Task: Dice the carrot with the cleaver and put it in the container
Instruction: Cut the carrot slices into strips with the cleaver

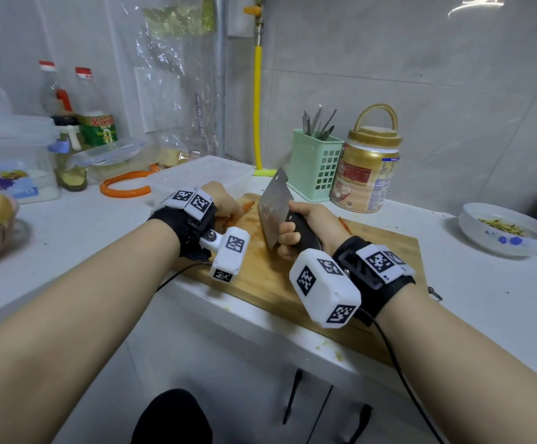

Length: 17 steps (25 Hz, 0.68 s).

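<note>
**Cleaver raised over board, carrot pinned at far-left edge**

Right hand [305,227] clenched round black handle of cleaver [275,209]; blade lifted off the wood, tilted, tip toward the back wall; blade face smeared with residue. Left hand [225,203] curled down on carrot [248,205], holding it against the cutting board [386,251] near the board's far-left edge; only an orange end showing past the fingers, with further orange pieces just below the hand; exact grip on carrot partly hidden by wrist tracker. Cleaver just right of carrot, apart from it. Board lying at counter's front edge, one corner overhanging. Clear container [203,174] on countertop [485,299] just behind left hand, touching or nearly touching board's far-left corner; cannot tell which. Green utensil basket [317,168] and gold-lidded jar [368,174] side by side at back of counter, beyond board's far edge. White bowl [504,235] with blue pattern near counter's right edge, holding greenish scraps. Orange ring [126,187] left of container; bottles toward back-left corner.
</note>
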Each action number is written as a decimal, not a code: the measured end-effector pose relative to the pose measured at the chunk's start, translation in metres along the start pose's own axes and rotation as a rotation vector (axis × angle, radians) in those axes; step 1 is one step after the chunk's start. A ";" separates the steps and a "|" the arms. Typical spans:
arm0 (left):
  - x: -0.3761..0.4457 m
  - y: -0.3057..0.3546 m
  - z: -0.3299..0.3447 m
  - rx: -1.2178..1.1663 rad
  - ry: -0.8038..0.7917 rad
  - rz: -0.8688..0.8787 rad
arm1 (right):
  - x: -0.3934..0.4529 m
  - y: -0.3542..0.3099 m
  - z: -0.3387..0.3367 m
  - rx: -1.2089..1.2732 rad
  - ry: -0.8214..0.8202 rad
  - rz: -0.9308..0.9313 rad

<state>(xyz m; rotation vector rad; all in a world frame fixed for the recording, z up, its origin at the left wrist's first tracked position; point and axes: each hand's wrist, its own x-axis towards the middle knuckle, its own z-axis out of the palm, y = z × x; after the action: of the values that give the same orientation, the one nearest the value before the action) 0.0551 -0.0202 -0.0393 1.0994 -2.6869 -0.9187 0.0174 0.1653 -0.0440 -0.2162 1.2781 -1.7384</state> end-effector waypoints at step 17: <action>0.012 0.034 0.039 0.226 -0.027 0.176 | -0.030 -0.013 -0.055 0.084 0.195 -0.059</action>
<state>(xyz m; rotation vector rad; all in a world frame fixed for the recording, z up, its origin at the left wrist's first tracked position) 0.0140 0.0097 -0.0534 0.8708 -2.9081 -0.6194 -0.0072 0.2242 -0.0472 -0.0362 1.3457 -1.8962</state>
